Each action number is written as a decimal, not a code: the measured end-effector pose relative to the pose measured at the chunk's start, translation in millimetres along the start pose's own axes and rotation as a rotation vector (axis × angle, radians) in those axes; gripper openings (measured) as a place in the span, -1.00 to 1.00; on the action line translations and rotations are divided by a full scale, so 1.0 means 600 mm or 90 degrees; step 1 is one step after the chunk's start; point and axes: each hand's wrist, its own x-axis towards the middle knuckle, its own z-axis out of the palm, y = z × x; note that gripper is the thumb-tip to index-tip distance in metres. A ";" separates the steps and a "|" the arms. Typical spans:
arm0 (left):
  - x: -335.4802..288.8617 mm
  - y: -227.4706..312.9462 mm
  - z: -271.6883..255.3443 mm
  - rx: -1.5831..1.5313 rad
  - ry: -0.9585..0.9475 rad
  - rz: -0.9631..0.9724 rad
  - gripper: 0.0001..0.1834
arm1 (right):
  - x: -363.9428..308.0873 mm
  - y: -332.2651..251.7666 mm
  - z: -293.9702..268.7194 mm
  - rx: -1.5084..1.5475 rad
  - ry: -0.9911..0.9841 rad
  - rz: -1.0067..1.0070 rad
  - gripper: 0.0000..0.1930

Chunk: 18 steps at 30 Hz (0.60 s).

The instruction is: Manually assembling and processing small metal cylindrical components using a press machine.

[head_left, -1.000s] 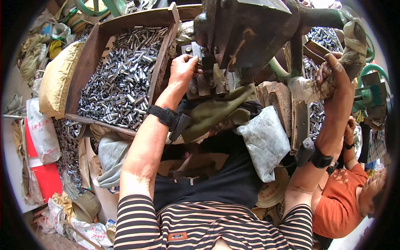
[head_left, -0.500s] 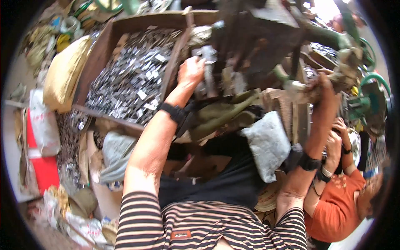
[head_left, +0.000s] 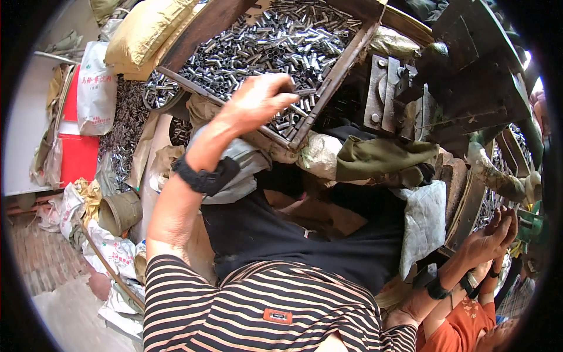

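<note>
My left hand (head_left: 256, 103) hangs over the near edge of a wooden tray full of short, shiny metal tubes (head_left: 261, 50). Its fingers are curled in toward the thumb, and whatever may be between them is hidden. At far right my right hand (head_left: 491, 237) is raised beside a green metal part (head_left: 529, 226), its fingers stretched out and nothing visible in it. A dark metal machine press (head_left: 469, 76) stands to the right of the tray. At its base is a bolted steel fixture (head_left: 384, 97), which neither hand touches.
A stuffed yellow sack (head_left: 146, 35) leans against the tray's left side. Olive cloth (head_left: 384, 157) and a pale padded bag (head_left: 423, 226) lie near my legs. A person in an orange top (head_left: 460, 322) sits close at lower right. A bucket (head_left: 120, 212) stands at left.
My left hand has left the press fixture and moved over the tray of tubes. My right hand has come down and away from the machine's arm. The whole view has shifted left.
</note>
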 end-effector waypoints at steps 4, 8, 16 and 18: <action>-0.015 -0.098 -0.059 0.155 0.142 -0.059 -0.77 | -0.036 -0.049 0.054 -0.035 -0.103 -0.015 -0.82; 0.012 -0.151 -0.047 0.296 0.243 -0.030 -0.83 | -0.078 -0.078 0.138 0.012 -0.213 0.067 -0.87; 0.059 -0.186 -0.036 0.435 0.149 0.048 -0.83 | -0.106 -0.128 0.267 0.021 -0.517 0.164 -0.96; 0.065 -0.193 -0.033 0.426 0.142 0.037 -0.85 | -0.112 -0.123 0.310 0.020 -0.586 0.167 -0.94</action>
